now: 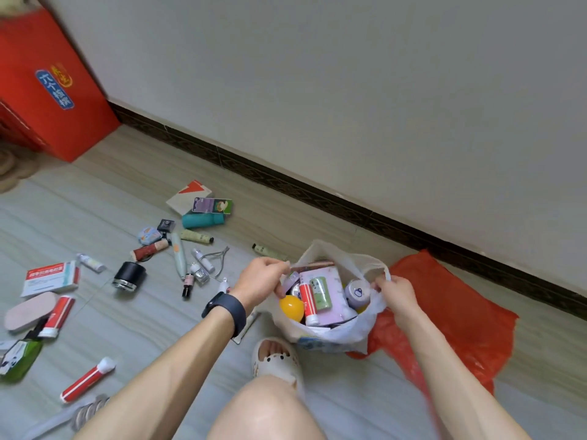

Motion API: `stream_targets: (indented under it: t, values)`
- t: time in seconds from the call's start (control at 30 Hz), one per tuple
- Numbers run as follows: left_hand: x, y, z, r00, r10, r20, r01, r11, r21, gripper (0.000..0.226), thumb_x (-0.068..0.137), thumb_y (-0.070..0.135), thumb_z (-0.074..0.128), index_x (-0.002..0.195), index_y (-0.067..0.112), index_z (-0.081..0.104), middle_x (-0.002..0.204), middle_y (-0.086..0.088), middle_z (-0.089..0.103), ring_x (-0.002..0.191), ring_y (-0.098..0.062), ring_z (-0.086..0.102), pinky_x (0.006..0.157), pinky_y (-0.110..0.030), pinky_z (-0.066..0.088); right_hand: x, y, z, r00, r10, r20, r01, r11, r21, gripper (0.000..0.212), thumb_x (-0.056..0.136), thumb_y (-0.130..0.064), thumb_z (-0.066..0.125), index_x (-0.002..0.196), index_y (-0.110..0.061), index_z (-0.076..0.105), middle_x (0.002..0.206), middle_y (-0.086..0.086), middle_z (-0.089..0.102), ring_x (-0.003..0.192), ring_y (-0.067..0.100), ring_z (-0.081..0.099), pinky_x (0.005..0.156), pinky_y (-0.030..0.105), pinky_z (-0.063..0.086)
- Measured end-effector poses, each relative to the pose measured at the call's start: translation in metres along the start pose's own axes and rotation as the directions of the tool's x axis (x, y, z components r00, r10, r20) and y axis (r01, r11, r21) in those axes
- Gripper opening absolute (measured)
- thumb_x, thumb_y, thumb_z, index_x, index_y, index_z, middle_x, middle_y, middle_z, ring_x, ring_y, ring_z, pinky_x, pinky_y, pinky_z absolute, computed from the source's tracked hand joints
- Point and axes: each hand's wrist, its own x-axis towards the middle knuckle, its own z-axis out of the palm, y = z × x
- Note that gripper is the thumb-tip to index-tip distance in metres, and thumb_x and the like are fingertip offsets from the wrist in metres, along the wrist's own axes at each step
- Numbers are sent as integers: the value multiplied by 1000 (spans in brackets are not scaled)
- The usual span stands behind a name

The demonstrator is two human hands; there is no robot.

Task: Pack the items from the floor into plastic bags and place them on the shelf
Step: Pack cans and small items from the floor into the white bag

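Grey floor (143,331), white wall (317,74). We count two bags, white bag (349,331) and red bag (444,312); left hand (263,277) and right hand (395,293) each grip the white bag's rim.

Thin, crinkly white plastic bag (346,331) — glossy yellow ball (290,308), matt floor (152,315).

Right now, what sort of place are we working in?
Probably a room in a home: a wood-look floor strewn with toiletries, a plain wall with dark skirting board, and a red carton standing by the wall.
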Motion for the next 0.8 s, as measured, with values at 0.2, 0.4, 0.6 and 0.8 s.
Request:
stream_targets:
  t: [0.2,0.4,0.6,0.8]
  values:
    - [-28,28,-6,995,-81,57,79,996,39,29,93,14,47,66,13,58,36,6,46,36,-13,46,49,-24,29,-33,-49,-33,988,-148,52,83,776,626,14,88,-4,55,75,-9,57,53,0,40,46,14,37,54,31,36]
    - [-56,62,2,960,264,-92,-280,906,-318,34,103,20,38,76,8,53,51,-2,53,38,-18,50,43,-21,42,-66,-40,-63,919,-335,-208,394,771,501,21,91,-17,58,70,-13,59,55,-1,44,47,11,37,45,27,33]
    - [-70,24,13,981,184,61,-194,935,298,18,98,22,38,91,12,51,75,-4,73,52,-14,66,31,-14,32,-69,20,-65,954,-301,12,286,891,-353,24,88,-34,53,75,-13,58,73,1,68,73,29,63,66,40,48]
    - [-58,10,20,980,195,41,-193,885,423,43,93,26,48,132,14,35,94,-6,70,62,-18,69,70,-32,56,-74,37,-62,959,-281,-29,242,868,-433,19,89,-33,51,99,-18,57,99,9,68,93,35,61,67,36,41]
